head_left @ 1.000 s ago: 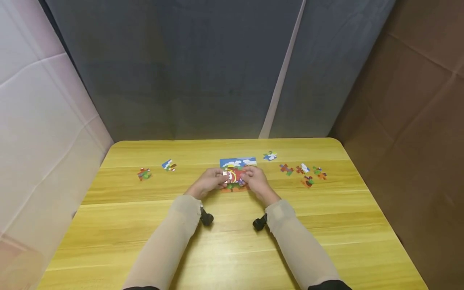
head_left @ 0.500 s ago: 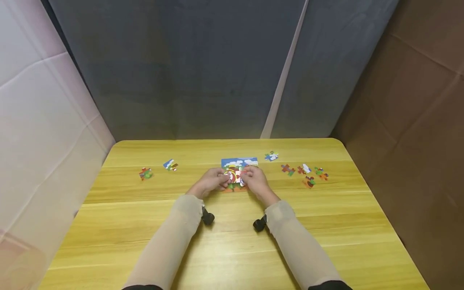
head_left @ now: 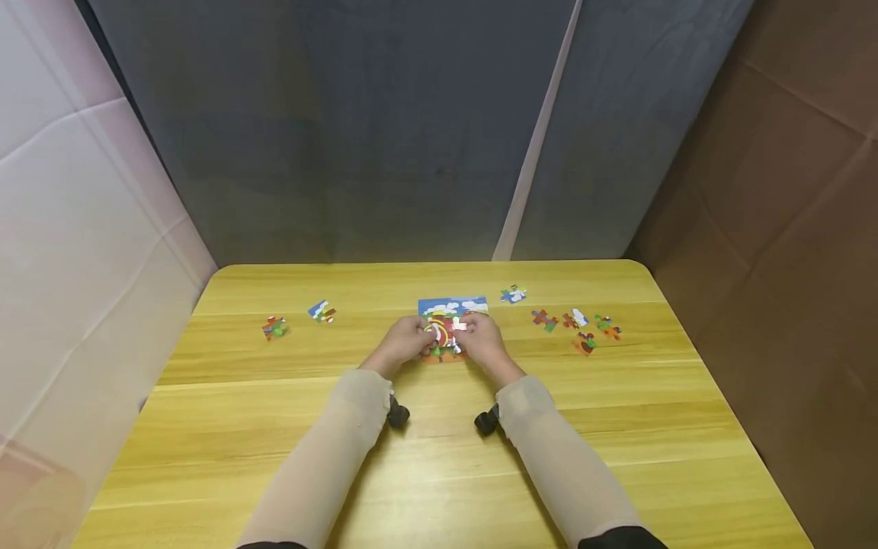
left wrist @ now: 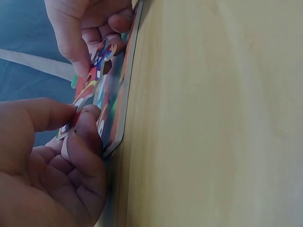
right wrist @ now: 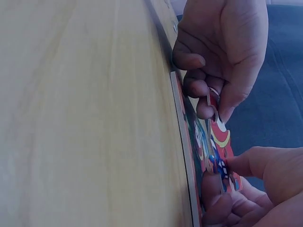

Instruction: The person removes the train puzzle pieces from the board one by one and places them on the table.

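In the head view, both hands are over a puzzle board [head_left: 453, 306] with a blue sky and white clouds along its far edge. My left hand [head_left: 403, 341] pinches the left side of a red-and-yellow puzzle piece [head_left: 441, 332] between thumb and fingers. My right hand [head_left: 484, 341] pinches the right side of the held pieces, where blue and white patches show in the right wrist view. Held tilted just above the board, these puzzle pieces [right wrist: 220, 139] touch or overlap; whether they interlock I cannot tell. Fingers hide part of the board's lower half.
Left of the board lie two puzzle pieces, a red-green one [head_left: 276, 328] and a blue-white one [head_left: 322, 311]. A blue-white piece [head_left: 513, 294] lies beyond its right corner. Several more, including a red piece [head_left: 545, 320], are scattered right on the wooden table [head_left: 439, 473].
Both hands stay over the board, wrists slightly closer together. The colours showing by my right fingers have gone from red to a pale patch, so the held pieces have shifted. The loose pieces have not moved.
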